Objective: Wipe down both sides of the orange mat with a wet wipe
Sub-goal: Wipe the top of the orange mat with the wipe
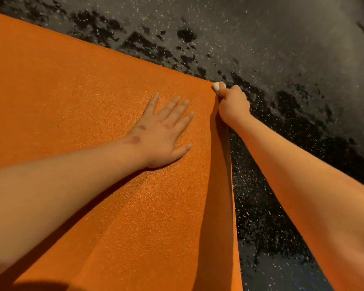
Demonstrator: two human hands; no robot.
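Mat: the orange mat (72, 101) fills the left and middle of the frame. It lies on the floor, and its far edge runs from the upper left down to a corner right of centre.
Left hand: the left hand (162, 133) rests palm down on the mat just left of that corner. Its grip is apart, with the fingers straight and spread, holding nothing.
Handling: the mat looks thin, soft and light. Its grainy top should not slide under a palm. It would likely flop and fold if lifted, so the corner or the right edge seems the best place to take hold for turning it over.
Right hand: the right hand (233, 106) sits at the mat's corner, against the edge. Its grip is clamped, fingers curled round the wipe.
Wipe: the wet wipe (218, 87) is a small white wad showing above the knuckles, touching the corner tip.
Floor: the dark speckled floor (282, 49) takes the top and right of the frame. It has blacker patches, perhaps damp, and grit from it might cling to the underside.
In the way: only the left hand and forearm lie on the mat, and they would need to come off before a flip.
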